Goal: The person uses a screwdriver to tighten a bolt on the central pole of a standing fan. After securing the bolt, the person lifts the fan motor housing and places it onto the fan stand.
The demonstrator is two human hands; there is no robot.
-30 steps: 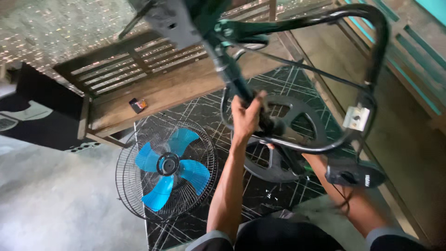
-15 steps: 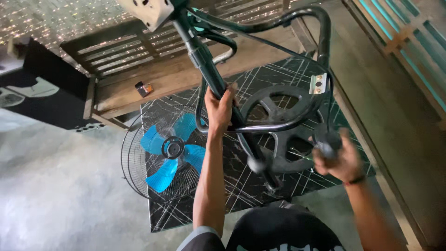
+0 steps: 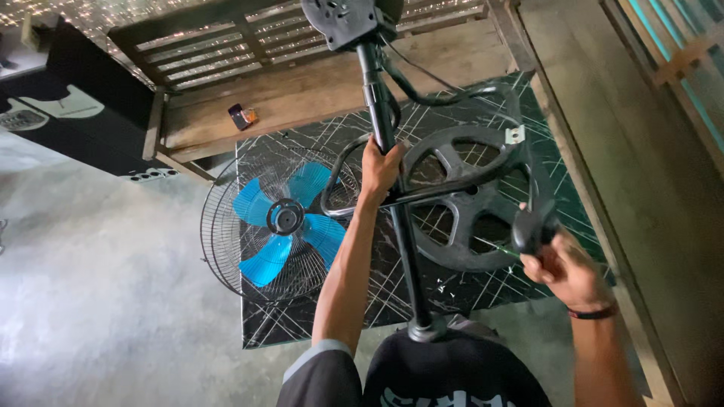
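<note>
My left hand (image 3: pixel 381 167) grips the black pole (image 3: pixel 394 203) of a fan stand, which runs from a grey mounting plate (image 3: pixel 343 19) at the top down to my lap. My right hand (image 3: pixel 562 267) is closed on a black plug or knob (image 3: pixel 534 230) at the end of a thick black cable (image 3: pixel 445 96) that loops around the pole. Under the pole lies the round black spoked base (image 3: pixel 467 203) on a dark marbled mat (image 3: pixel 317 316). A fan head with blue blades (image 3: pixel 283 224) in a wire grille (image 3: pixel 219 249) lies left of my left arm.
A wooden slatted bench (image 3: pixel 302 83) stands at the far side with a small dark and orange object (image 3: pixel 243 117) on it. Grey concrete floor (image 3: pixel 98 301) spreads to the left. A wooden ledge (image 3: pixel 626 151) and teal-slatted wall (image 3: pixel 679 45) run along the right.
The pole has swung from tilted to nearly upright, its lower end now at my lap. The cable loop dropped lower over the base. My right hand stays closed on the plug.
</note>
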